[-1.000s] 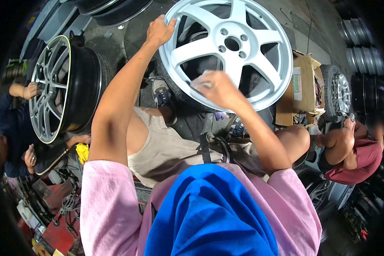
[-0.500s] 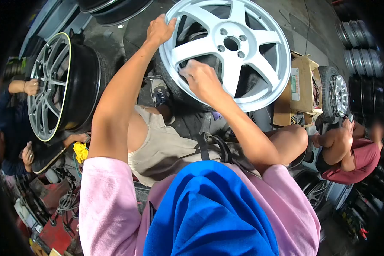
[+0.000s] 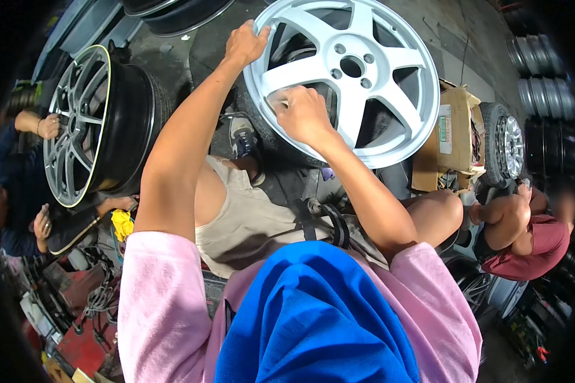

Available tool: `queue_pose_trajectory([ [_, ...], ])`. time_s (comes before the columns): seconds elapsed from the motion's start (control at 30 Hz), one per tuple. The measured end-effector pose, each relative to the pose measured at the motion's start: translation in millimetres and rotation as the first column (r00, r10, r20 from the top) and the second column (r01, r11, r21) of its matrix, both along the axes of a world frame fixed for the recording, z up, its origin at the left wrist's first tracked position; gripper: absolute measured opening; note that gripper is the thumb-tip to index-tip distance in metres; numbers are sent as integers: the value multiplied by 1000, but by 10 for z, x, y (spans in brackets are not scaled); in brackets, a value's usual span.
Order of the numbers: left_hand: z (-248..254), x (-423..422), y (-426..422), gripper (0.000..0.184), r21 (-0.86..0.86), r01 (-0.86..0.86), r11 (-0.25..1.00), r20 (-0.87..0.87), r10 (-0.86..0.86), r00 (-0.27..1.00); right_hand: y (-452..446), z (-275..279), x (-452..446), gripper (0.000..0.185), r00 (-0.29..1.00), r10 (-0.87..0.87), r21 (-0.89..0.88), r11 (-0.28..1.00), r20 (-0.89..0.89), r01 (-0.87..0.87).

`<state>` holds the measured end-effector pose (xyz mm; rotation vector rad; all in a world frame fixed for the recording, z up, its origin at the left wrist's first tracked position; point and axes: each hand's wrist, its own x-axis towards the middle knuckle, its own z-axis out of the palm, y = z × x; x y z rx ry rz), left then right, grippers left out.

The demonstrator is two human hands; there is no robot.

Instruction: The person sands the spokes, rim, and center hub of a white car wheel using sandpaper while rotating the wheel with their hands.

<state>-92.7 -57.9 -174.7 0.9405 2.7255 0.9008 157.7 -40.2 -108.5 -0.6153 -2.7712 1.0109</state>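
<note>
Left hand point(image 3: 246, 43): is grasping the white wheel point(image 3: 351, 118) by its rim point(image 3: 378, 157).
Right hand point(image 3: 302, 113): is curling beside a spoke point(image 3: 295, 74), its hold unclear.

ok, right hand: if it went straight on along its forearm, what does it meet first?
Probably the near-left spoke of the white wheel, just ahead of the right hand. Depth is unclear; it may already be touching.

Spokes point(image 3: 294, 73) block the way just ahead and right of the right grip point(image 3: 302, 116). Left of the left grip point(image 3: 246, 46), there's room over the floor point(image 3: 212, 32).
</note>
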Motion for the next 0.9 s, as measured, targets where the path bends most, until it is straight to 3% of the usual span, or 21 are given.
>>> queue_pose_trajectory([
  [0.07, 1, 7, 23, 78, -7, 3, 1000, 25, -3, 1000, 97, 27, 40, 19, 1000, -2, 7, 1000, 9, 2],
  [0.1, 2, -3, 25, 78, -3, 19, 1000, 27, -19, 999, 253, 42, 150, 18, 999, 33, -376, 925, -42, -46],
  [0.13, 19, -20, 18, 78, 2, 33, 999, 24, -33, 999, 373, 103, 219, 17, 994, 44, -699, 708, -104, -105],
  [0.17, 33, -34, 8, 78, 3, 22, 1000, 25, -23, 999, 394, 159, 299, 16, 997, -41, -584, 812, -63, -3],
  [0.2, 41, -3, -1, 77, 15, 24, 1000, 31, -25, 999, 358, 121, 369, 16, 998, -36, -588, 809, -60, -6],
  [0.27, 92, 23, 9, 77, 28, 31, 999, 30, -31, 999, 269, 8, 493, 19, 988, 91, -132, 985, -126, -108],
  [0.33, 71, 43, -5, 77, 24, 26, 999, 53, -27, 998, 107, 126, 496, 17, 984, 161, -112, 979, -74, -168],
  [0.43, -56, -44, 44, 63, -18, 11, 1000, -19, -12, 1000, -65, 102, 203, 18, 993, 62, -1, 998, -99, -62],
  [0.47, -30, -22, 43, 63, -17, 13, 1000, -25, -13, 1000, -75, -10, -20, 16, 974, 54, 19, 999, -219, -51],
  [0.53, 18, 35, 11, 66, -7, -25, 1000, -11, 25, 1000, -92, 4, -390, 10, 961, 28, 63, 998, -275, -11],
  [0.6, 9, 34, -7, 69, 17, -23, 1000, -5, 23, 1000, -77, 22, -517, 10, 983, -13, 25, 1000, -183, 18],
  [0.67, -25, -11, 26, 72, 48, -24, 999, 4, 24, 1000, -101, -6, -398, 11, 979, 8, 92, 996, -206, 11],
  [0.73, -139, -70, 33, 79, 87, -1, 996, 68, -4, 998, -133, 29, -286, 11, 992, 50, 125, 992, -117, -36],
  [0.9, -480, -251, 142, 83, 165, -59, 985, 152, 34, 988, -16, 44, -890, 13, 985, -57, 71, 995, -162, 69],
])
